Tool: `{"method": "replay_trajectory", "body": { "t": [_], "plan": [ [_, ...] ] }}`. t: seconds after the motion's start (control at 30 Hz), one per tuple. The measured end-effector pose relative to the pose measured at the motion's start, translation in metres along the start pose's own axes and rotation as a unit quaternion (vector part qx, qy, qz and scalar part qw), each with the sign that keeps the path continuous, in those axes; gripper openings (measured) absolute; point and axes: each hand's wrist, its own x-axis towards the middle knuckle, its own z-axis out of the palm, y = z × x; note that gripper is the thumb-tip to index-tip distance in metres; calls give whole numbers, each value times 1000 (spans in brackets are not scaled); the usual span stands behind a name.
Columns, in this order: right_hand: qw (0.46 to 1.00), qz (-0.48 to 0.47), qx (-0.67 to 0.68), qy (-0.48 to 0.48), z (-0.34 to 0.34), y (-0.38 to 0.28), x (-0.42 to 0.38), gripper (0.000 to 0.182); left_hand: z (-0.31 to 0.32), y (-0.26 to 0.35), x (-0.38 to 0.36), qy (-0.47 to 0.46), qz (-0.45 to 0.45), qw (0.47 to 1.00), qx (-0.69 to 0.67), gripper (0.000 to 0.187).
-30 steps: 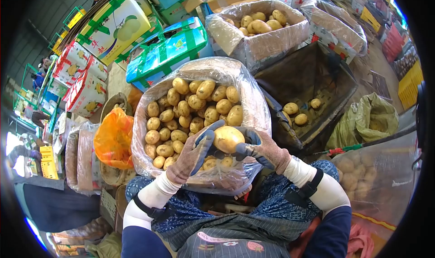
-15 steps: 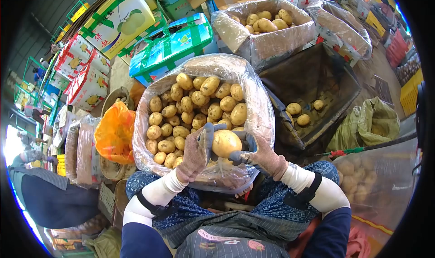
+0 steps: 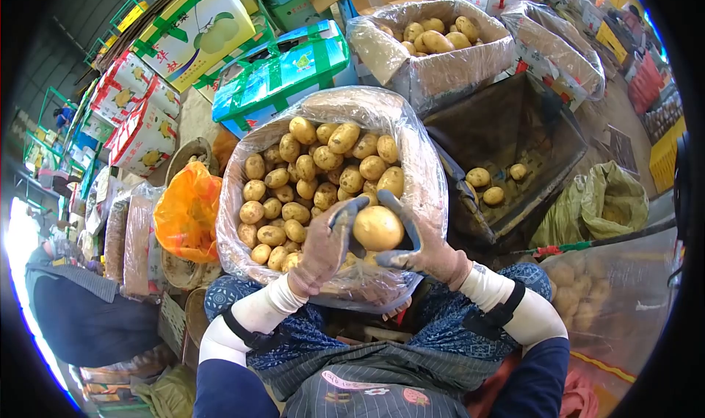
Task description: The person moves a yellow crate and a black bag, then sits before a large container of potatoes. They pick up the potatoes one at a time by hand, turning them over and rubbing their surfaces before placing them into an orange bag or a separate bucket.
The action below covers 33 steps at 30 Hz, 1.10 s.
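A large pale potato [image 3: 378, 229] is between my two gloved hands, over a plastic-lined box [image 3: 422, 168] full of potatoes. My left hand [image 3: 330, 240] is against the potato's left side, its fingers partly behind it. On the other side my right hand [image 3: 418, 242] has thumb and fingers spread wide, with a small gap visible between the palm and the potato. Many smaller potatoes [image 3: 305, 168] lie in the box beneath and beyond my hands.
A dark crate [image 3: 507, 124] with several potatoes stands right of the box. Behind are another potato box [image 3: 463, 69] and a blue carton [image 3: 283, 77]. An orange bag [image 3: 187, 212] sits left, a green sack [image 3: 587, 209] right. A person [image 3: 88, 315] is at the far left.
My right hand has opened, its fingers spreading away from the potato. The potato has shifted slightly to the right, and its face looks turned.
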Motion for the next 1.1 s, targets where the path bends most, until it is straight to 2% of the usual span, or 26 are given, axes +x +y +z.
{"method": "replay_trajectory", "body": {
  "t": [0.07,0.1,0.13,0.17,0.2,0.23,0.3,0.33,0.4,0.43,0.47,0.5,0.57,0.6,0.67,0.7,0.73,0.8,0.83,0.87,0.93,0.97,1.03,1.07,1.1],
  "plan": [
    [981,-49,-187,-29,-5,-4,2,83,-2,-8,4,-15,6,1000,13,46],
    [964,-25,-261,-51,-16,-7,4,84,-8,-26,15,-35,61,995,75,41],
    [964,-27,-261,-50,-25,-13,7,84,-9,-25,21,-55,116,982,137,37],
    [975,3,-221,4,-33,-20,11,82,-15,-20,27,-70,-35,993,84,42],
    [982,33,-179,59,-44,-26,15,80,-28,-36,50,-39,32,979,198,44],
    [977,11,-180,112,-63,-25,23,78,-40,-53,74,-8,99,946,308,47],
    [962,-8,-189,196,-115,-15,35,76,-45,-42,111,61,100,889,442,53],
    [954,-6,-197,228,-142,-8,35,75,-49,-48,133,59,104,889,442,53],
    [837,35,-469,279,-194,7,27,75,-55,-68,176,152,135,784,587,66],
    [794,110,-525,285,-211,13,21,75,-52,-63,185,151,139,785,585,66],
    [743,185,-576,288,-224,19,14,75,-49,-57,192,132,95,788,594,67],
    [741,186,-576,292,-236,25,7,75,-46,-54,197,112,50,789,602,67],
    [657,300,-656,218,-248,38,0,64,-49,-55,203,107,64,797,591,67],
    [660,302,-654,216,-242,37,2,64,-54,-59,203,105,73,804,580,66],
    [672,322,-632,213,-214,13,16,50,-69,-62,199,115,71,801,584,59],
    [692,263,-637,216,-192,2,21,39,-73,-55,188,76,-24,943,323,55],
    [694,262,-634,216,-179,0,25,39,-77,-49,174,29,-118,992,31,52],
    [766,60,-618,165,-156,-4,29,37,-89,-41,142,-103,-174,956,-212,48],
    [780,47,-604,156,-138,-10,31,37,-80,-28,120,-101,-164,950,-246,49],
    [794,34,-589,145,-121,-15,31,37,-85,-26,104,-162,-183,922,-300,51],
    [810,-39,-577,97,-98,-14,25,32,-68,-7,62,-124,-188,918,-327,53],
    [822,-43,-562,80,-85,-16,22,31,-68,-6,48,-122,-185,919,-326,53],
    [831,-55,-550,58,-63,-20,16,28,-64,-5,26,-178,-123,938,-271,54],
    [830,-62,-551,52,-55,-21,13,26,-59,0,16,-179,-122,938,-271,54],
    [845,-38,-533,36,-51,-21,11,26,-51,6,5,-179,-58,959,-213,58]
  ]
}}
